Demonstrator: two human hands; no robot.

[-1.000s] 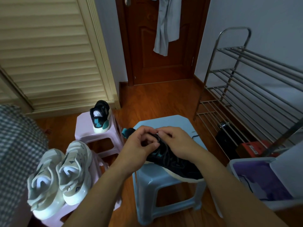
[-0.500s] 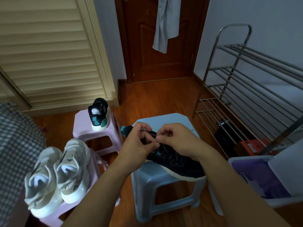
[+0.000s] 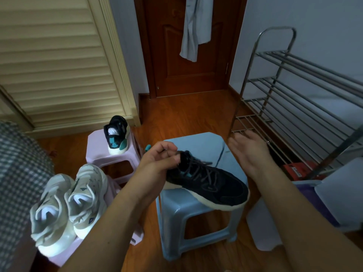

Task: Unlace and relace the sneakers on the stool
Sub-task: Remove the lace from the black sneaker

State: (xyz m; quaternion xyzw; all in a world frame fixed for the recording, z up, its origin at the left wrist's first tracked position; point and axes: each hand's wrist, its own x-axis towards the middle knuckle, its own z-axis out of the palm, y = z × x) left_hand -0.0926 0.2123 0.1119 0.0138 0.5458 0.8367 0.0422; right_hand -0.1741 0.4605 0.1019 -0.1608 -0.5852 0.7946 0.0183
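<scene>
A dark navy sneaker (image 3: pixel 214 183) with grey laces (image 3: pixel 196 167) and a pale sole lies on the blue stool (image 3: pixel 198 213), toe toward me and over the stool's near edge. My left hand (image 3: pixel 159 160) has its fingers curled at the sneaker's collar, pinching the lace end there. Out to the right my right hand (image 3: pixel 249 152) hovers with its fingers spread, holding nothing, over the stool's right edge. The matching dark sneaker (image 3: pixel 116 134) stands heel toward me on a pink stool (image 3: pixel 98 150) behind and to the left.
A pair of white sneakers (image 3: pixel 66 205) sits on another pink stool at lower left. A steel shoe rack (image 3: pixel 294 95) stands to the right, with a pale bin (image 3: pixel 334 193) in front of it. A brown door (image 3: pixel 188 46) is straight ahead; checked fabric (image 3: pixel 17 173) fills the left edge.
My right hand has let go of the laces and swung out to the right, fingers spread. My left hand stays at the sneaker's collar.
</scene>
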